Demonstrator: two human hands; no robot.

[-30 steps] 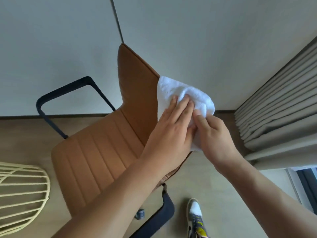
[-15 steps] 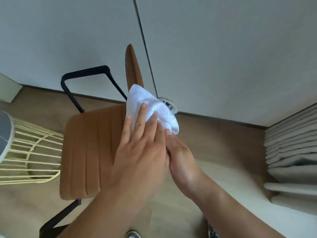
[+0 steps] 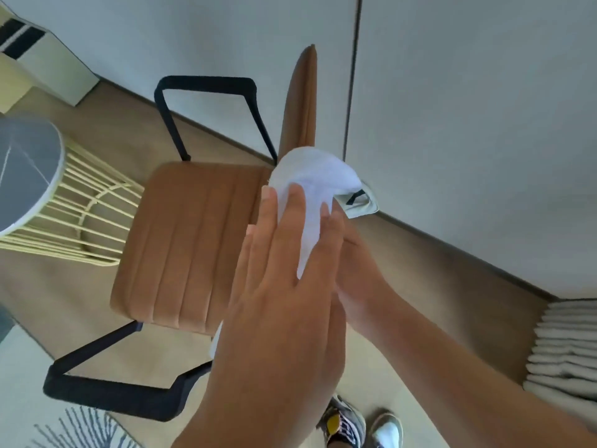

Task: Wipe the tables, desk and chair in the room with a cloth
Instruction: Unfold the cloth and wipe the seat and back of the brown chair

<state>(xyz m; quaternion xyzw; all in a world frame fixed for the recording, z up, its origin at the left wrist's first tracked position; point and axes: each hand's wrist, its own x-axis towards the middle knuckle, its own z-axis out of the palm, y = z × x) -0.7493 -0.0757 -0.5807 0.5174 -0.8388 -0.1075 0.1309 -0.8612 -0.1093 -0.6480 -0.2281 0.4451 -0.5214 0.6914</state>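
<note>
Tan chair point(image 3: 193, 240) with black armrests point(image 3: 206, 84) beside a round wire-framed worktop point(image 3: 29, 163). Left hand point(image 3: 284, 286) flat, fingers straight, pressing a white cloth point(image 3: 316, 179) draped over the lower backrest point(image 3: 303, 101). Right hand point(image 3: 358, 270) behind the backrest, fingers hidden, grip impossible to tell.

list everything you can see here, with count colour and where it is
chair: one, tan seat and back, black armrests, centre
cloth: one, white, draped over the chair back's edge
side table: one, grey top, pale yellow wire base, left of the chair
pale green object: one, by the wall behind the cloth, unclear what it is
curtain: one, grey, right edge
rug: one, pale with grey lines, bottom left
shoes: two, patterned, bottom
left hand: one, flat on the cloth
right hand: one, behind the left hand, fingers hidden
</note>
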